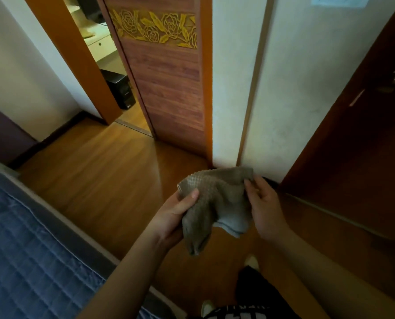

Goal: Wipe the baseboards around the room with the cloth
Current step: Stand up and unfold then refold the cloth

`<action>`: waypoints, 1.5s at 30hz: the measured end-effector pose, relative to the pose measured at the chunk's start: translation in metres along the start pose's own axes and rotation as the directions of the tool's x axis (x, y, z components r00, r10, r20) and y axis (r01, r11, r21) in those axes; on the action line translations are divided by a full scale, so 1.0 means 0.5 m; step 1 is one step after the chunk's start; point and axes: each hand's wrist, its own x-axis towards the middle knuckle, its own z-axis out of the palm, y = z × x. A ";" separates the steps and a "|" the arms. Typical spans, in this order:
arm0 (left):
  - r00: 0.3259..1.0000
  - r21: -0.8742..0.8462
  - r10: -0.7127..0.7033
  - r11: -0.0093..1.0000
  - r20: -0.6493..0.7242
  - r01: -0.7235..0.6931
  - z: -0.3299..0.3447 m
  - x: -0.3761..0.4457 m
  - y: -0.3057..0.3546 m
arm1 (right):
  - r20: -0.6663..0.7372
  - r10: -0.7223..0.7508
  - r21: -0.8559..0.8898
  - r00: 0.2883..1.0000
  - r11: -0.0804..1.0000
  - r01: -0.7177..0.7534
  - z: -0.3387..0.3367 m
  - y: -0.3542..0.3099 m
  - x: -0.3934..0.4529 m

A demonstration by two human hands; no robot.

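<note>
While the person stands on a wooden floor (95, 171) looking down, both bare hands hold a grey-brown waffle-textured cloth (212, 203) up in the air, well above the floor and in front of a white wall (284, 111). The left hand (175, 215) grips the cloth's left side with its thumb on top and its fingers (193, 195) curled round the fabric. The right hand (264, 203) pinches the upper right corner, fingers bent onto the fabric. The cloth hangs bunched between them, a paler underside showing at its lower edge, and it touches no wall or trim. Judging by this, the wiping looks barely begun or paused: the cloth seems to be getting folded or rearranged, and no baseboard is being wiped right now. A dark baseboard (60, 132) runs along the foot of the wall at far left, and a short dark strip shows just behind the right hand; whether either has been cleaned cannot be told. A sliding wooden door (168, 93) with a carved band of yellow roses stands ahead, partly open onto another room. A blue quilted bed (19, 249) fills the lower left corner, and a dark wooden door (353, 146) stands at right. Light lettering on the person's dark clothing at the bottom edge is too blurred to read; no other writing or brand is legible.
</note>
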 end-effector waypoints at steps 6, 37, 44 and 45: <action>0.983 -0.026 -0.023 1.000 -0.180 0.018 -0.007 0.141 0.047 | 0.049 0.086 0.094 0.995 0.992 -0.090 -0.015 -0.010 0.218; 0.556 -0.164 0.216 0.817 -0.803 -0.553 -0.542 0.226 0.418 | 0.700 0.405 -0.063 0.588 0.855 -0.515 0.745 0.031 0.762; 0.500 -0.001 0.268 0.881 -0.823 -0.474 -0.682 0.300 0.556 | 0.667 0.523 -0.187 0.531 0.807 -0.561 0.841 0.047 0.933; 0.494 0.020 0.284 0.881 -0.822 -0.473 -0.699 0.322 0.579 | 0.652 0.539 -0.195 0.533 0.799 -0.569 0.857 0.054 0.965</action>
